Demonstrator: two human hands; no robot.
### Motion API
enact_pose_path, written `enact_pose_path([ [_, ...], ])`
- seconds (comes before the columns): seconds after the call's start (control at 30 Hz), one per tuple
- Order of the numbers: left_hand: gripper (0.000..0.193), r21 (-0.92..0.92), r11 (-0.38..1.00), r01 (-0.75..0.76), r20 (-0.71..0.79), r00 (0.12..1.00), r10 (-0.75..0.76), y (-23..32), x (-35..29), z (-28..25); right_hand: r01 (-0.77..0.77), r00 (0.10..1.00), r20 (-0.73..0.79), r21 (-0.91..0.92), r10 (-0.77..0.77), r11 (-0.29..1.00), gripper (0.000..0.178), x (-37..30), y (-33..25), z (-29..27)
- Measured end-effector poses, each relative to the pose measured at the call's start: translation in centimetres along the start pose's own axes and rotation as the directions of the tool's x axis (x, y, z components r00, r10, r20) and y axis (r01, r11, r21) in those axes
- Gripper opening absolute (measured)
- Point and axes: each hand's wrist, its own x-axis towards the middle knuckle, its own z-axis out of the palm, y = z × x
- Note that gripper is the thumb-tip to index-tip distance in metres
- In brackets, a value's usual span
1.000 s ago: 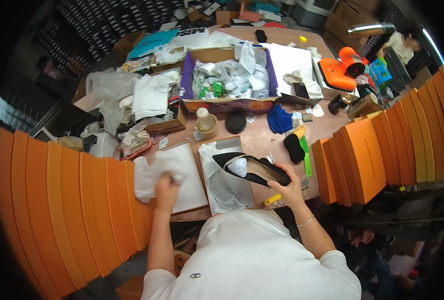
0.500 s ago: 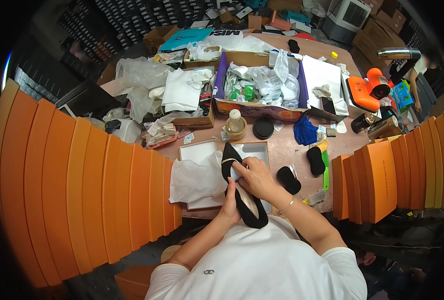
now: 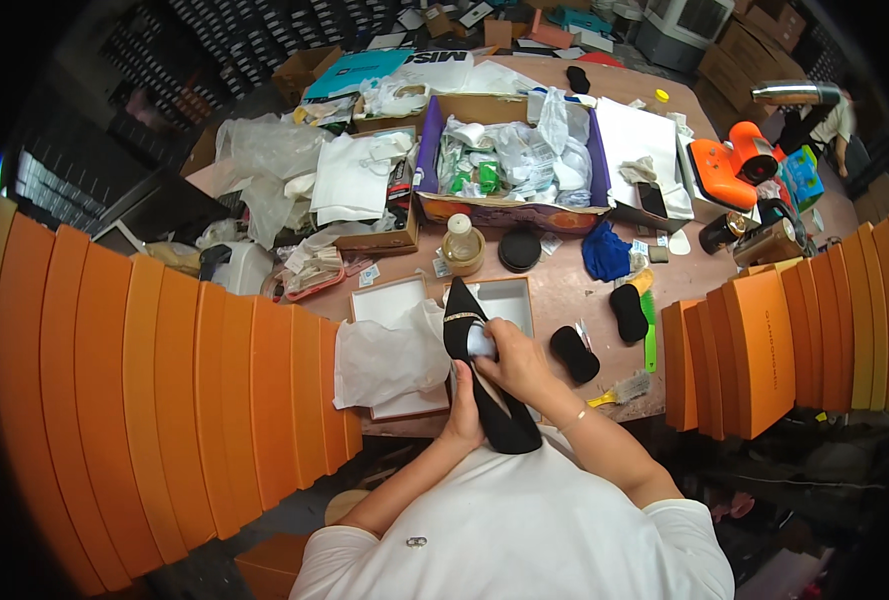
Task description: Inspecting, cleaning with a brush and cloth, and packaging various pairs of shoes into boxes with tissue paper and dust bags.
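A black pointed-toe shoe [image 3: 512, 430] with a glittery band near its toe is held tilted in front of my chest, toe pointing away. My left hand [image 3: 464, 405] is wrapped around the shoe's left side. The fingers of my right hand [image 3: 517, 362] pinch a whitish wad [image 3: 480, 342] at the shoe's opening, just behind the toe; how far it reaches inside is hidden. Beneath the shoe lies an open shoebox [image 3: 389, 297], with white tissue paper [image 3: 389, 362] spread over its left part.
Stacked orange boxes [image 3: 219, 400] rise at left, with more orange boxes [image 3: 759, 350] at right. Black sponge-like pads [image 3: 574, 354], a yellow-handled brush [image 3: 619, 388] and a green comb [image 3: 649, 340] lie to the right. Behind stand a bottle [image 3: 462, 245] and a purple carton [image 3: 599, 165] full of packets.
The shoe has rolled a little onto its side, hiding most of its insole. More of the whitish wad shows at my right fingers. The whole view has shifted slightly.
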Motion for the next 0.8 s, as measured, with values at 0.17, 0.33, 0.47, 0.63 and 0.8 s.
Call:
enact_pose_path([
  [0.17,0.078,0.034,0.999,0.004,-0.090,0.996,-0.001,-0.3,0.2,-0.8,-0.008,0.992,0.125,0.078,-0.001,0.997,0.028,1.6,-0.7,-0.6],
  [0.33,0.081,0.004,0.994,0.110,-0.090,0.990,-0.109,-0.4,-0.7,-0.6,0.212,0.975,0.130,-0.330,-0.178,0.920,0.036,1.9,1.3,0.0],
  [0.47,0.086,-0.024,0.977,0.210,0.035,0.977,-0.209,1.0,-1.5,-0.2,0.092,0.994,-0.063,0.101,-0.086,0.991,0.071,2.1,0.8,1.1],
  [0.63,0.077,-0.110,0.986,0.129,-0.077,0.987,-0.138,1.4,-2.0,-0.8,0.020,0.981,0.188,0.184,-0.056,0.983,0.075,3.8,1.7,3.0],
  [0.8,0.058,0.124,0.980,-0.154,-0.184,0.967,0.176,8.5,0.0,-8.5,-0.222,0.858,0.493,0.111,0.140,0.969,0.092,1.7,4.9,0.3],
])
